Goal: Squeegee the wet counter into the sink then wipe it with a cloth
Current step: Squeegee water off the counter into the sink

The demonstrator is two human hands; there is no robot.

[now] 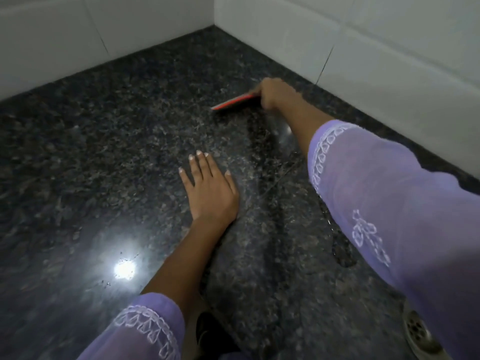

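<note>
**Squeegee gripped near the back corner of the wet counter**

Head view: The right hand (275,96) reaches far across the dark speckled counter (104,157), its fingers clenched around one end of a red squeegee (235,102). The hand is blurred, so the exact wrap of each finger cannot be made out, but the fist is closed on the tool. The squeegee sticks out to the left of the knuckles, its long edge down on the stone, close to the corner where the two white tiled walls (389,61) meet. Just below the squeegee and the right fingers, a darker, streaked band runs back along the counter toward the person.

The left hand (209,188) lies flat on the counter, nearer to the person and to the left of that band. Its fingers are released and spread, palm down, holding nothing; the fingertips (198,153) point toward the squeegee but stay well apart from it. Both forearms wear lilac sleeves (376,198) with white embroidered trim.

Well behind the left wrist, on the left part of the counter, a bright glare of light (124,268) reflects off the wet stone, with small dark specks around it. At the lower right corner, beneath the right sleeve, a metal drain (420,336) with holes shows. No cloth is visible near either hand.
</note>
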